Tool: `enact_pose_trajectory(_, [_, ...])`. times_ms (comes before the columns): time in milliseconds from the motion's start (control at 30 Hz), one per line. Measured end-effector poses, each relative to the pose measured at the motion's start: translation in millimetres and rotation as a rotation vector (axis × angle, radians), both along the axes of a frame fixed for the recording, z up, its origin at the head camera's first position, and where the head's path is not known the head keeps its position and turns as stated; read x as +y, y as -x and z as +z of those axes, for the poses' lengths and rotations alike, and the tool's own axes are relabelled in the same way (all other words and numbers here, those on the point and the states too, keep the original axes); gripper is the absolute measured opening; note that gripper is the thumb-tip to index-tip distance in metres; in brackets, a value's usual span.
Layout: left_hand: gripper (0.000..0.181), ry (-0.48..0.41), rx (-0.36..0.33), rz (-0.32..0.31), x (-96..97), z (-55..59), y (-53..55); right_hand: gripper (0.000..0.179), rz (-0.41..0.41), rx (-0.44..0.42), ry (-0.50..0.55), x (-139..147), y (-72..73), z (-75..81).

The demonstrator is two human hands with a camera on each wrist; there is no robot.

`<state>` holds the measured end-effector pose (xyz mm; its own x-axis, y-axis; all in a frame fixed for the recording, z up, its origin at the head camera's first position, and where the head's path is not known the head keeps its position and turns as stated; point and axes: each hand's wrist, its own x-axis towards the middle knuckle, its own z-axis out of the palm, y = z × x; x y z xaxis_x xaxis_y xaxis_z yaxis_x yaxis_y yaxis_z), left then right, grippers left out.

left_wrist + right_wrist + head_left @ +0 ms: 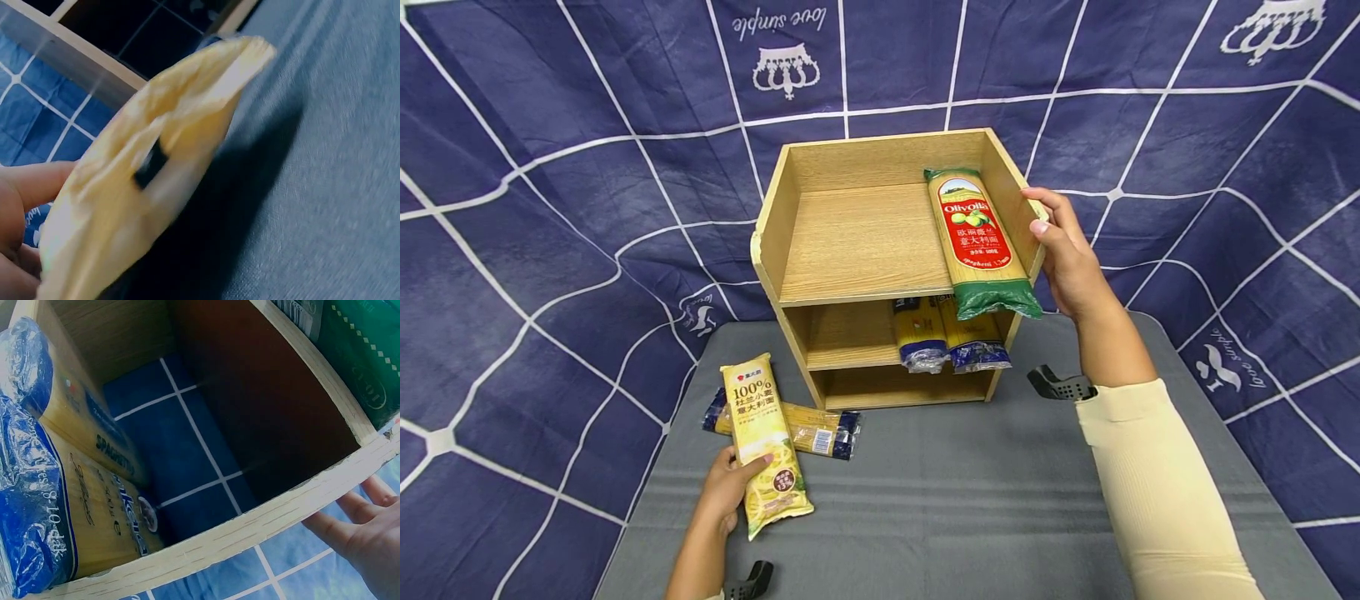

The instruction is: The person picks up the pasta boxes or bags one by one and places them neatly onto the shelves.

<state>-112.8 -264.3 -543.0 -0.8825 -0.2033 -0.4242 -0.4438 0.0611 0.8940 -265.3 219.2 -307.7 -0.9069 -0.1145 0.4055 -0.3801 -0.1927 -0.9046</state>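
My left hand (727, 485) grips a yellow packet of pasta (758, 417) by its lower part, thumb across the front. The packet slants over a second, blue-ended spaghetti packet (820, 431) lying on the grey cloth. In the left wrist view, the yellow wrapper (144, 162) fills the middle and hides most of the hand. My right hand (1071, 258) holds the right side panel of a wooden shelf (865, 237), thumb at its edge. Against the inside of that panel lies a green-ended Olivoilà spaghetti packet (977, 233), overhanging the top board's front.
Two blue-ended spaghetti packets (920, 333) lie side by side on the middle level, jutting out in front. The shelf's lowest level (902, 386) sits on the grey cloth (925, 483). A blue curtain with white lines (692, 92) surrounds the table.
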Motion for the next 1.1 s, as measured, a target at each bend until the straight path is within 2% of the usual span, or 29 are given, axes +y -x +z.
enact_pose_trajectory(100, [0.069,-0.087,0.027,0.020,0.0,1.9,-1.8,0.043,0.004,0.000,0.000,0,0.3,-0.2])
enact_pose_trajectory(200, [0.068,-0.138,0.049,0.028,0.9,5.2,-3.0,0.043,0.003,0.002,0.004,1,0.2,-0.4])
enact_pose_trajectory(467, [0.067,-0.169,0.085,0.052,5.7,9.1,-5.8,0.043,-0.004,-0.005,0.009,1,1.0,-0.9])
enact_pose_trajectory(567, [0.062,-0.185,0.116,0.066,7.4,12.4,-6.9,0.043,-0.009,-0.007,0.012,1,1.1,-1.2])
enact_pose_trajectory(733, [0.050,-0.215,0.182,0.097,9.6,21.7,-8.5,0.043,-0.013,-0.011,0.015,1,1.2,-1.6])
enact_pose_trajectory(1100, [0.048,-0.256,0.295,0.117,13.7,51.7,-14.2,0.043,-0.015,-0.015,0.014,0,1.4,-2.2])
